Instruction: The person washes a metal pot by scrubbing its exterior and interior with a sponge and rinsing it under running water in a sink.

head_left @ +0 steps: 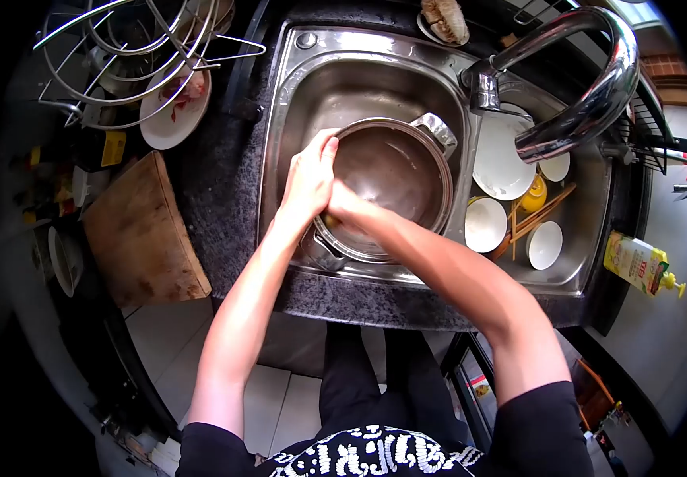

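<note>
The wide, round stainless steel pot (pixel 403 171) sits at the fingers in the metal sink's left basin (pixel 351 86), its open inside spreading to their right. The left hand (pixel 305 181) is clenched on the pot's left rim; the right hand (pixel 345 202) crosses to meet it, low against the near-left wall. Its fingers are hidden, so I cannot tell whether they grasp anything. The step in hand looks like close work on that wall; a move along it calls for a steady rim grip and the right wrist clear of the near edge.

One shiny metal handle (pixel 436 133) is beyond the fingers to the right, near the steel divider (pixel 464 171); the other (pixel 324 253) is just nearer than them, close to the sink's front edge. Open basin lies beyond the fingers. Farther right, past the divider, are white bowls (pixel 485 225) and the curved chrome faucet (pixel 623 83)
</note>
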The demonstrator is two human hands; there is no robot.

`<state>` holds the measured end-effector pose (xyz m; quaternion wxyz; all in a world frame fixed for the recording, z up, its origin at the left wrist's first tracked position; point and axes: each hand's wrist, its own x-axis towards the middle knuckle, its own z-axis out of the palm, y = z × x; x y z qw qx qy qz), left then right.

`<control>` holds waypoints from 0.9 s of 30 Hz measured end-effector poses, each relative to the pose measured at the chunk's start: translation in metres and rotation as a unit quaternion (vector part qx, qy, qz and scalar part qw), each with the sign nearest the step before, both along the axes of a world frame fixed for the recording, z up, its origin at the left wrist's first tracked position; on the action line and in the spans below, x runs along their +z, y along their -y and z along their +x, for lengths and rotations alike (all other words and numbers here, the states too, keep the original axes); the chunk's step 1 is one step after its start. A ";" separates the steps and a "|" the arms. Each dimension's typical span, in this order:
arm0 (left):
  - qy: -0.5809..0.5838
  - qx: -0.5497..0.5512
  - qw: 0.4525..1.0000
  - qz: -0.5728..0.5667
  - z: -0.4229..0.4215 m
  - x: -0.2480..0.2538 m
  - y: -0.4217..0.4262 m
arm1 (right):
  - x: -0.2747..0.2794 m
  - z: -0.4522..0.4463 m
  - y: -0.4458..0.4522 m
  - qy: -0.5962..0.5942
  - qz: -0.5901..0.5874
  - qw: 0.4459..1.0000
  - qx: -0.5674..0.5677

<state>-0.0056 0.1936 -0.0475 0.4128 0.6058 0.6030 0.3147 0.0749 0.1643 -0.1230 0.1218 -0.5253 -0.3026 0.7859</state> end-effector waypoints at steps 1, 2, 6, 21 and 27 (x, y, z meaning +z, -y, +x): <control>0.001 -0.001 1.000 -0.009 0.000 0.004 0.000 | -0.024 -0.009 -0.012 0.021 0.008 0.998 -0.054; 0.002 -0.001 1.000 -0.017 0.001 0.008 -0.001 | -0.031 -0.015 -0.020 0.031 -0.050 0.987 -0.152; -0.040 0.000 0.999 -0.007 0.000 0.002 -0.001 | -0.034 -0.027 0.003 0.088 0.078 0.967 -0.224; -0.009 0.077 0.997 0.016 0.010 0.001 0.029 | -0.145 0.006 0.018 0.164 0.250 0.940 0.165; 0.048 0.098 0.994 -0.020 0.006 0.008 0.066 | -0.017 0.070 0.018 0.255 0.246 0.764 0.539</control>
